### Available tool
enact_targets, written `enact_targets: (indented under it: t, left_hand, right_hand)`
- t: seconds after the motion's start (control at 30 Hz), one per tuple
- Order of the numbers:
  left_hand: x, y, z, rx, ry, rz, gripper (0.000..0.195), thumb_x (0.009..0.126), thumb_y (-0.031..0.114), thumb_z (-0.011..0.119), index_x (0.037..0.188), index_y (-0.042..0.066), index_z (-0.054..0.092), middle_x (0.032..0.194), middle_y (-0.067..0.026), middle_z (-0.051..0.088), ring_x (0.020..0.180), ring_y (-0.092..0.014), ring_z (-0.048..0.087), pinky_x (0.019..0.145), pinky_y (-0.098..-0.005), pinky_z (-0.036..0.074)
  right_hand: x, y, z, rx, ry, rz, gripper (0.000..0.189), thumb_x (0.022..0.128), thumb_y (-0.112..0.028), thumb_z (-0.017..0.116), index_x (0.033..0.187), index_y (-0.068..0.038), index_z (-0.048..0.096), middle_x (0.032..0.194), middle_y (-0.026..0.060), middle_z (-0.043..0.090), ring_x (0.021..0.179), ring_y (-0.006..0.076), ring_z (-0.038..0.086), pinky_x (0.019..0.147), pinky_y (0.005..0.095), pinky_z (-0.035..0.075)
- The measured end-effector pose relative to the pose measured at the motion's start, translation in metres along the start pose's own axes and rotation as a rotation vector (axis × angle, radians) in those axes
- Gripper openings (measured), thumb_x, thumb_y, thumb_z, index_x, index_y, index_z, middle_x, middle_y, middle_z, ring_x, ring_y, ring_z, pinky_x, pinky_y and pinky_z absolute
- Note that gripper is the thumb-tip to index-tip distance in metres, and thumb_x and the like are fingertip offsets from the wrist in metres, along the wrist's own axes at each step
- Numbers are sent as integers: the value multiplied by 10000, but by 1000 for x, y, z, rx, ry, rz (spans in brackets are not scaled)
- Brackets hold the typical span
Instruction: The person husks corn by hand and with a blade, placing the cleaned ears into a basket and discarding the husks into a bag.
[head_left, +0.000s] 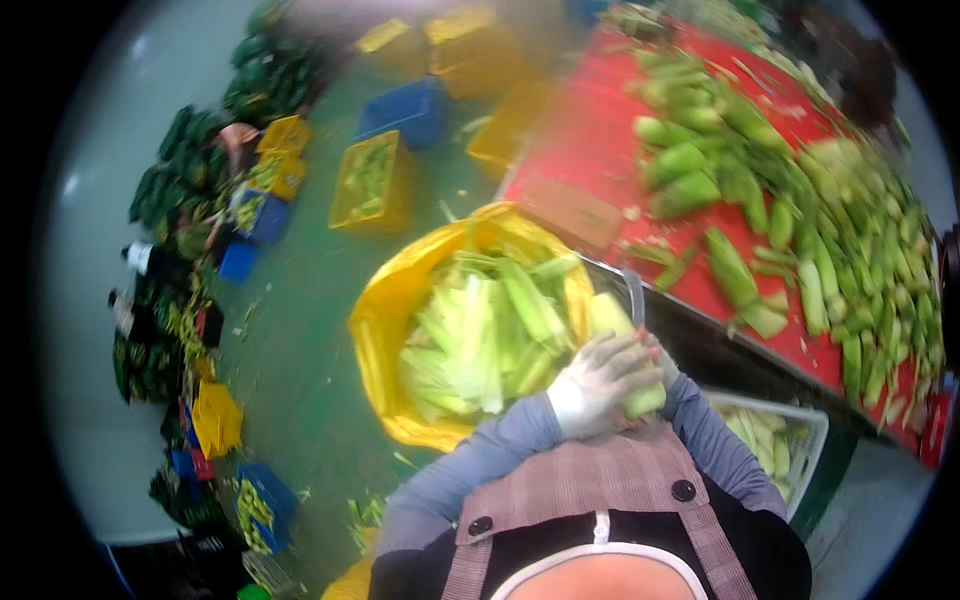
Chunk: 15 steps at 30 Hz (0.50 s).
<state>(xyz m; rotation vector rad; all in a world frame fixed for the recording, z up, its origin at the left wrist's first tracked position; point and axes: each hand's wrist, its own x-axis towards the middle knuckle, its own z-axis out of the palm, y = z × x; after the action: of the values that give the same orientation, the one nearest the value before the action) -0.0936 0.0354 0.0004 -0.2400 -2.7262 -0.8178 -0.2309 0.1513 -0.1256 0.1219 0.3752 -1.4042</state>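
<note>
Against the apron front, my left hand (592, 384), in a pale glove, lies over a thick pale green vegetable piece (643, 397), which looks like a husked ear or stem. My right hand (661, 355) is close behind it, partly hidden, its fingers closed round the base of a narrow grey blade-like tool (636, 296) that points up. Blur hides the exact grip. Just left of both hands stands an open yellow bag (371, 360) holding a heap of pale green husks or leaves (480, 337).
At right, a red-topped table (675, 289) bears a brown board (571, 214) and a large heap of green vegetables (847, 240). Below it is a white crate (810, 450). Yellow (405, 195) and blue (409, 109) crates stand on the green floor. People sit among vegetables at far left.
</note>
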Motion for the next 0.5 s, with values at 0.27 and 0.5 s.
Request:
enact_targets:
  t: [0.27, 0.5]
  left_hand:
    - [-43, -70, 30, 190, 99, -458, 712, 701, 119, 759, 1323, -14, 440, 1332, -217, 466, 1247, -363, 430, 1064, -441, 326]
    - [-110, -100, 24, 305, -38, -777, 637, 835, 237, 681, 1349, -13, 401, 1374, -210, 430, 1269, -361, 409, 1063, -446, 324]
  right_hand:
    - [-202, 5, -121, -533, 1267, -331, 669, 780, -492, 693, 1153, 48, 562, 1024, 146, 638, 842, 230, 622, 732, 365, 499]
    - [-329, 108, -365, -280, 1884, -300, 748, 764, -450, 711, 1253, 79, 507, 1135, 171, 613, 966, 245, 608, 844, 351, 466]
